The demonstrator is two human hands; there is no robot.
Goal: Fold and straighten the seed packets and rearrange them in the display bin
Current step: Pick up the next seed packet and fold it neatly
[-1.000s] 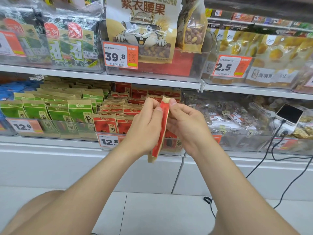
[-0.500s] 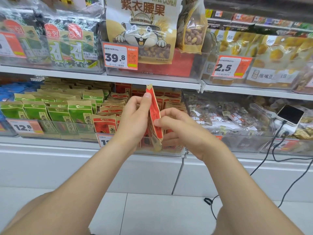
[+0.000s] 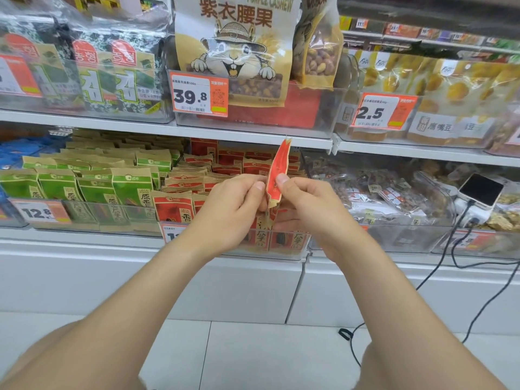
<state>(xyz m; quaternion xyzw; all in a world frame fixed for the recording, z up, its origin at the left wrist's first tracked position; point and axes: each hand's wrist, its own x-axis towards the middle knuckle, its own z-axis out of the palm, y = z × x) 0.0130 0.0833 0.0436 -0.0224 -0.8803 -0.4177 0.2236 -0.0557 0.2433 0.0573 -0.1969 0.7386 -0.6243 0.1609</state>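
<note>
A red and tan seed packet stands upright and edge-on in front of the lower shelf, creased along its length. My left hand and my right hand pinch its lower part from either side, thumbs near its bottom edge. Behind the hands is the clear display bin with several more red seed packets, some standing at the front, others lying flat further back.
Green seed packets fill the bin to the left. A bin of mixed snack bags sits to the right, with a phone on a charger and black cables hanging down. The upper shelf carries a cashew bag and price tags.
The packet has swung up from hanging below the hands to pointing upward. Both hands have slid down to pinch its lower end.
</note>
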